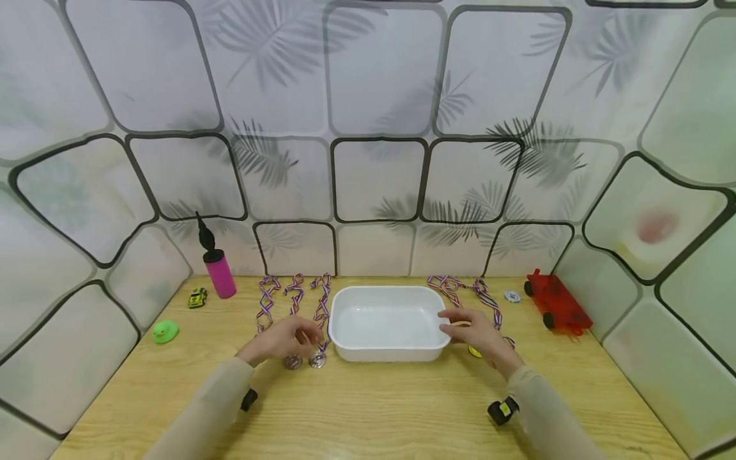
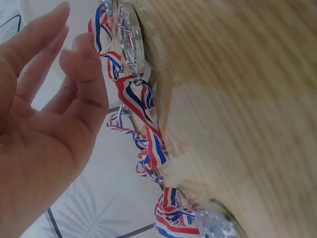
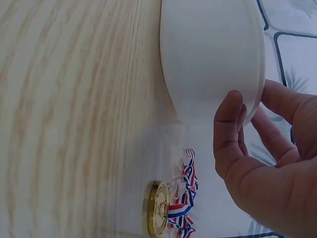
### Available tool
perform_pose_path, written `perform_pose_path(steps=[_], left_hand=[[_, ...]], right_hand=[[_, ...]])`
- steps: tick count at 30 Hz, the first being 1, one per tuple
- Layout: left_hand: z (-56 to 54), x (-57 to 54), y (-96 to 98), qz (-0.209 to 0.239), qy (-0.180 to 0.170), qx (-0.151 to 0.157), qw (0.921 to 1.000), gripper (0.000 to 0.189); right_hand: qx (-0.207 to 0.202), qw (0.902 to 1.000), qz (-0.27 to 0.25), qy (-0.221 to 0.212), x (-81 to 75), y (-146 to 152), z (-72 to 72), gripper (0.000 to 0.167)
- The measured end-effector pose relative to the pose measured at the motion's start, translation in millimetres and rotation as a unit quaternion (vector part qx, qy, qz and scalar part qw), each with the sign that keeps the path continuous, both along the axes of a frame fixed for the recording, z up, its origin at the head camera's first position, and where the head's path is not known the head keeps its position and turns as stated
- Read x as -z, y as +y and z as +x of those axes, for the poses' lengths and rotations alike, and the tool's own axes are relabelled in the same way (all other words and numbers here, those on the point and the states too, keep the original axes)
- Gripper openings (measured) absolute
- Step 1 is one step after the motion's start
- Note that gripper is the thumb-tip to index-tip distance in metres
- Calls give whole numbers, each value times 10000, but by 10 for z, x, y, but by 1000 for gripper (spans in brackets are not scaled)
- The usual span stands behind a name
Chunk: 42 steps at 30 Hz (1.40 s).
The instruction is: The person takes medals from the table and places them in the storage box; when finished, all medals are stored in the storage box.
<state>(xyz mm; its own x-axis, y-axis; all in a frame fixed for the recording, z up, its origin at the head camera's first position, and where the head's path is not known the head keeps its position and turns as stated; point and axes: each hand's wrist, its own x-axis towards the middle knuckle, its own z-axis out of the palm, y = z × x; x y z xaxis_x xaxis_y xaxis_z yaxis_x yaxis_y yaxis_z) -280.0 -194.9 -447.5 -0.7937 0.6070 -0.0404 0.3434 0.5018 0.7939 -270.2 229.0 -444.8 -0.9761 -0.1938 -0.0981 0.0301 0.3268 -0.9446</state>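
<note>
hanging loosely curled and empty, the left hand (image 1: 284,338) is near a silver medal (image 1: 317,360), lower left of center. the right hand (image 1: 482,336) grips the right rim of the white tray (image 1: 391,354) at lower center; farther back, at left, stands a pink pump (image 1: 220,276).

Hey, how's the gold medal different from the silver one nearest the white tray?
The gold medal is yellowish; the silver medal is grey. The gold medal lies right of the white tray, near the right hand; the silver medal lies left, near the left hand. Both are round, with red, white and blue ribbons.
</note>
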Motion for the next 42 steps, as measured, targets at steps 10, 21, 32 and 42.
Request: perform_pose_path(steps=[10, 21, 32, 42], left_hand=[[-4, 22, 81, -532, -105, 356, 9979, 35], [-12, 19, 123, -768, -7, 454, 9960, 30], [-32, 34, 97, -425, 215, 346, 9983, 31], [-48, -59, 19, 560, -228, -634, 9962, 35]], right_hand=[[-257, 9995, -66, -155, 18, 70, -20, 53], [-227, 9995, 136, -187, 16, 60, -37, 54], [-119, 9995, 138, -240, 26, 64, -30, 54], [-110, 9996, 97, -242, 38, 71, -17, 55]])
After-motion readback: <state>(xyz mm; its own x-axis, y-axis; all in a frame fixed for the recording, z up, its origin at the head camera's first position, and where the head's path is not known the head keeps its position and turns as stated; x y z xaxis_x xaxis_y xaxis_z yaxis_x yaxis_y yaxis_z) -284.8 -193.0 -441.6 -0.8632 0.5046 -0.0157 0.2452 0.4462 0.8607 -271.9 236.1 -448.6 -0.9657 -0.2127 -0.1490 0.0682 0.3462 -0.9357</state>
